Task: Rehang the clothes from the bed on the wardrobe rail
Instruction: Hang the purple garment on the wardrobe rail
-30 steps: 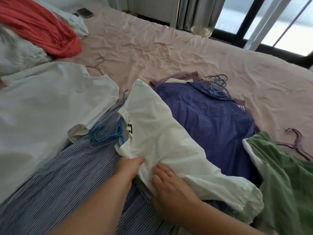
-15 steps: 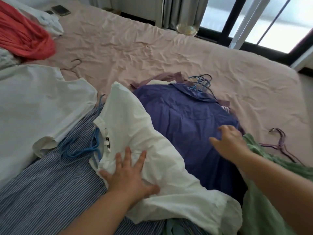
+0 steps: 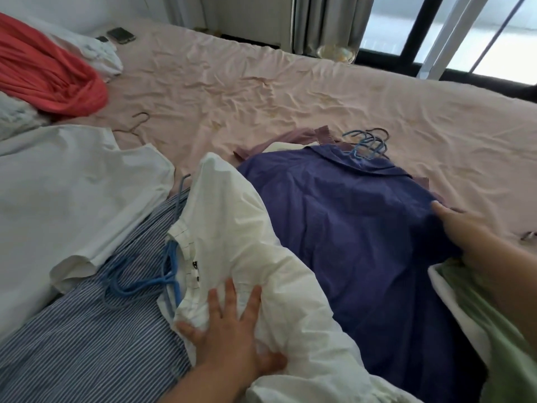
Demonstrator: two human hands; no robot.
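Several garments lie on the pink-sheeted bed [image 3: 290, 82]. My left hand [image 3: 232, 330] presses with spread fingers on a crumpled white garment [image 3: 247, 237] that lies over a blue-striped one [image 3: 87, 338]. A blue hanger [image 3: 139, 286] sticks out at the white garment's collar. To its right is a purple shirt [image 3: 348, 234] with a bunch of blue hangers [image 3: 369, 144] at its collar. My right hand [image 3: 465, 228], blurred, rests with its fingers stretched out on the purple shirt's right edge. A green garment [image 3: 494, 338] lies under my right forearm.
A large white shirt [image 3: 72, 199] lies at the left, with a red garment [image 3: 49, 74] behind it. A thin wire hanger [image 3: 136, 123] and a phone [image 3: 120, 34] lie on the sheet. Window and curtains stand beyond the far edge.
My right hand left the white garment and moved right onto the purple shirt's edge. My left hand shifted to press flat on the white garment. The view turned slightly.
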